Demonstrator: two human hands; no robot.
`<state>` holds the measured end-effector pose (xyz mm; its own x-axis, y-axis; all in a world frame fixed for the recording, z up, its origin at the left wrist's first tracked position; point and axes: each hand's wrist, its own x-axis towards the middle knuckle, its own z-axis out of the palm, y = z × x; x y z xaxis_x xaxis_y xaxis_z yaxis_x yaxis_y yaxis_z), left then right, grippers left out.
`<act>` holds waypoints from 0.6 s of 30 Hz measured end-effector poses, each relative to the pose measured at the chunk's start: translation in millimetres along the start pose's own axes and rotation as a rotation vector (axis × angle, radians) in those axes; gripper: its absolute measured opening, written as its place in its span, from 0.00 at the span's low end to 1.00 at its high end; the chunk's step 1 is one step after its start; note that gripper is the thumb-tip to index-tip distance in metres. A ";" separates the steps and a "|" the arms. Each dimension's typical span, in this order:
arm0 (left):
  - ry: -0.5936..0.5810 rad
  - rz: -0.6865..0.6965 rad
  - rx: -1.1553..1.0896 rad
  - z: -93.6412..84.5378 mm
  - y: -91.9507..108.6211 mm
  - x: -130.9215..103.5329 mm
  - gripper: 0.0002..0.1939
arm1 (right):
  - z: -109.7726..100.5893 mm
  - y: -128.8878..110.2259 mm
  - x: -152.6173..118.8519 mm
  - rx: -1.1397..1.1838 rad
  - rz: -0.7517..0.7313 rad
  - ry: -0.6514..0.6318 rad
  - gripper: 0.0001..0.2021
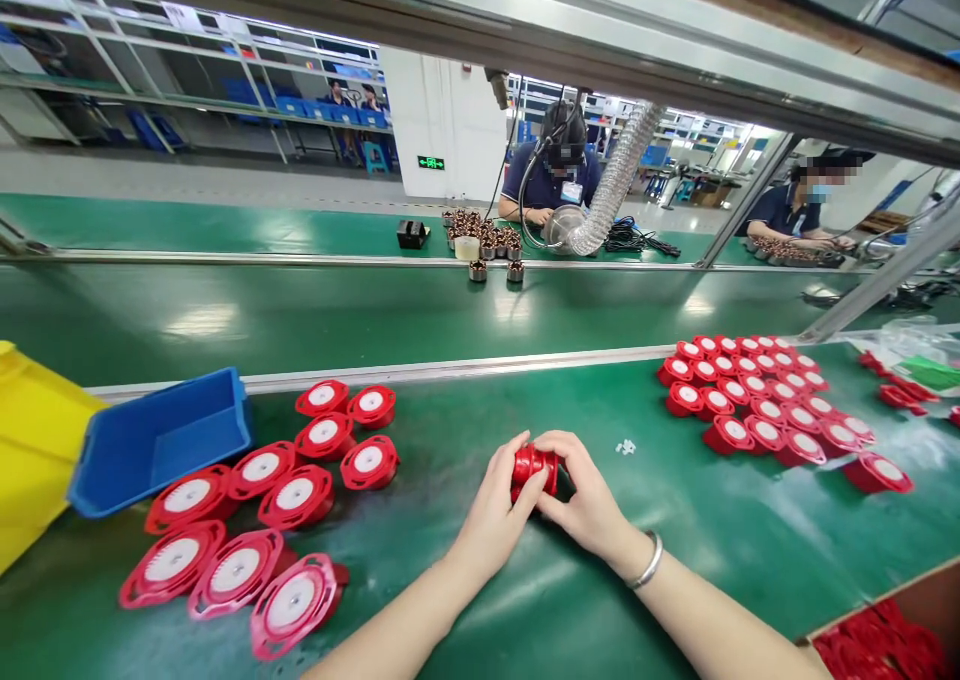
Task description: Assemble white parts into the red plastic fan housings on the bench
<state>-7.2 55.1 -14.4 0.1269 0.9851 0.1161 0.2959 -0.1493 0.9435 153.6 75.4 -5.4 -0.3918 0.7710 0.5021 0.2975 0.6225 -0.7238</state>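
Note:
A red round plastic housing (534, 466) is held between my two hands above the green work surface (465, 390). My left hand (504, 495) wraps its left side, with the thumb across the front. From the right, my right hand (585, 495) closes round the same part; a silver bangle is on that wrist. Fingers cover much of the housing, so its far side is hidden. Small white pieces (625, 447) lie right of my hands. To the left stand several red housings with white discs (298, 495); a larger group of similar housings (765, 433) stands at the right.
A blue bin (165, 440) and a yellow container (34, 450) are at the left. Red parts fill a box (885, 645) at the lower right. Beyond a metal-edged belt (360, 310), a person (555, 175) works by copper-wound cores (484, 232). Another person (795, 205) sits farther right.

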 end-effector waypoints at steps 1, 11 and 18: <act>-0.019 0.000 -0.023 -1.3 2.0 -0.6 0.25 | 0.5 -1.2 -0.9 0.016 -0.020 0.014 0.18; -0.154 0.014 -0.204 -4.9 24.0 -5.9 0.21 | -18.2 -3.5 6.2 0.210 0.074 -0.143 0.14; -0.020 0.018 -0.233 1.4 21.4 -9.9 0.22 | -10.5 -11.0 4.8 0.054 -0.053 -0.045 0.18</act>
<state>-0.8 42.0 4.2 0.1497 0.9802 0.1293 0.0670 -0.1405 0.9878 157.6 73.7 9.9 -0.4447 0.7295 0.5197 0.2284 0.6534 -0.7218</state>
